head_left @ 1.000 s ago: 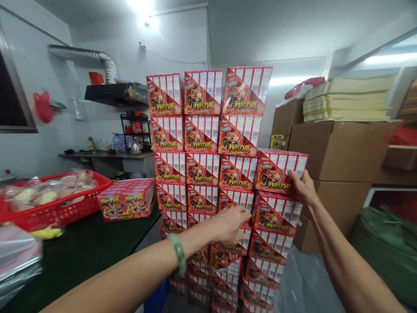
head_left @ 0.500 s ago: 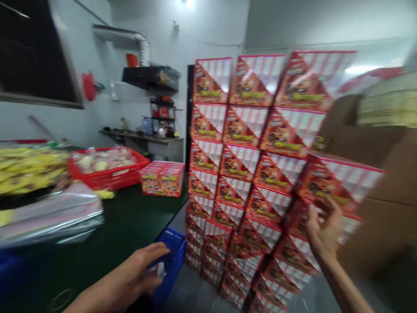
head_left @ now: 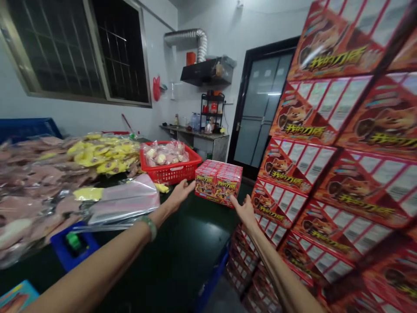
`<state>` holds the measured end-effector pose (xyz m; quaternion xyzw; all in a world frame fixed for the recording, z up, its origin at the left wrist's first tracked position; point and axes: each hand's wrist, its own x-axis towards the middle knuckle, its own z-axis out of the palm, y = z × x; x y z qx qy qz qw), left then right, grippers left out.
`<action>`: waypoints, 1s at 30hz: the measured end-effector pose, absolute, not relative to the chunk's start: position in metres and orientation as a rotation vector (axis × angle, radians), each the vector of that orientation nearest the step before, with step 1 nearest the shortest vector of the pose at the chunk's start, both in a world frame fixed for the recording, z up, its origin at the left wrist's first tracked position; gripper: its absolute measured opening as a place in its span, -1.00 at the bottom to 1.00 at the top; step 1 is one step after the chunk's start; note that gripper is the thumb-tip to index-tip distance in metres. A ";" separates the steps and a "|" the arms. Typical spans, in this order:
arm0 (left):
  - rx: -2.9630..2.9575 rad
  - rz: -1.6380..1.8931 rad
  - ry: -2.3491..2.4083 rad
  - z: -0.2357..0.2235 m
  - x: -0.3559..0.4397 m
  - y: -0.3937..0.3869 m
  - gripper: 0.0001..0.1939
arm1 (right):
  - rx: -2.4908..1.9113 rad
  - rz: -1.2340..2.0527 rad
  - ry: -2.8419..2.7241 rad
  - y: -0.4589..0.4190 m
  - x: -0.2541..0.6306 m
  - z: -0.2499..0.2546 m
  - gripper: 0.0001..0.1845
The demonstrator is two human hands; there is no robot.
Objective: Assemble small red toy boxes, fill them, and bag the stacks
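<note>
On the dark green table (head_left: 182,261) rests a red printed display box (head_left: 217,182) packed with small boxes in rows. My left hand (head_left: 180,192) reaches to its left side, fingers stretched out and apart, by the front left corner. Close to the box's front right corner is my right hand (head_left: 243,209), its thumb near the front face and its fingers spread. Neither hand has the box gripped; whether the fingertips touch it I cannot tell. A tall stack of similar red boxes (head_left: 286,163) rises to the right, beside my right forearm.
Behind the left hand stands a red basket (head_left: 169,171) of bagged items. Clear plastic bags (head_left: 127,200), yellow packets (head_left: 104,152) and pinkish packets (head_left: 39,169) cover the table's left. A blue tape dispenser (head_left: 73,245) sits near the front. A glass door (head_left: 263,108) is behind.
The view has swung left, from the stack to the table. My right hand has left the stacked box, and both hands have come to either side of the display box.
</note>
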<state>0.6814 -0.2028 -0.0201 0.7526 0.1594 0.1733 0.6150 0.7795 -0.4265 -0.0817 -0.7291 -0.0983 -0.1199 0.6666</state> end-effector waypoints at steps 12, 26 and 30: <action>1.522 0.169 0.312 -0.021 0.762 -0.198 -0.17 | -1.556 -0.247 -0.163 -0.392 0.811 -0.116 -0.27; 2.015 0.312 0.392 0.055 0.522 -0.272 -0.71 | -1.590 -0.199 -0.121 -0.453 0.716 -0.105 0.00; 2.000 0.350 0.465 0.052 0.585 -0.224 -0.61 | -1.588 -0.055 -0.208 -0.447 0.656 -0.107 -0.18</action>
